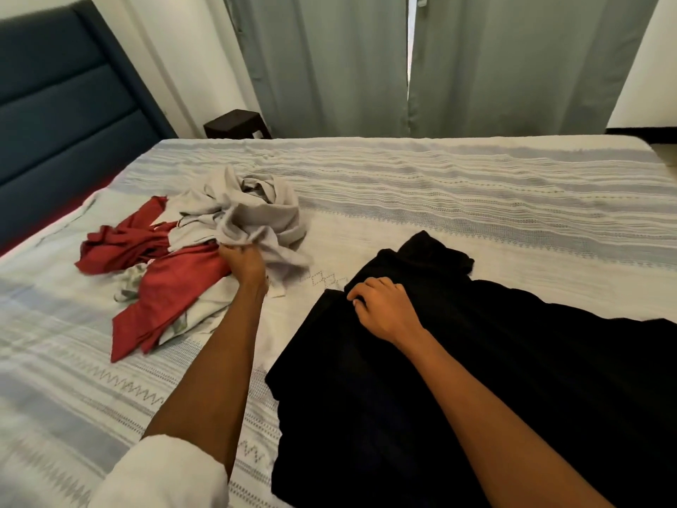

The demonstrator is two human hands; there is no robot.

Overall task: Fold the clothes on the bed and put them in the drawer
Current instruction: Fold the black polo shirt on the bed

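A: Position of the left hand [243, 260]?

B: Stretched out toward 11 o'clock, fingers curled into the lower edge of the crumpled light grey cotton garment [252, 210]. It grips a fold of that cloth. The grey heap sits just beyond the knuckles, at 12 o'clock from the hand.

A: And the red one?

B: The rumpled red fabric garment [161, 284] lies touching the grey heap, spreading from 9 to 7 o'clock of the left hand. A white floral-print cloth [128, 286] peeks out under it.

A: Right hand [381, 309]?

B: Resting on the large black garment [458, 379], spread flat over the near right of the bed. Fingers bent, tips pinching a ridge of black cloth at the hand's 10 o'clock. The garment's collar end lies at 1 o'clock from that hand.

A: Surface?

B: White bedspread with grey-blue woven stripes [476, 199]. Navy padded headboard [62, 93] at far left; grey-green curtains [476, 60] behind; a small dark wooden stool [238, 124] beside the bed's far corner. The two hands are well apart.
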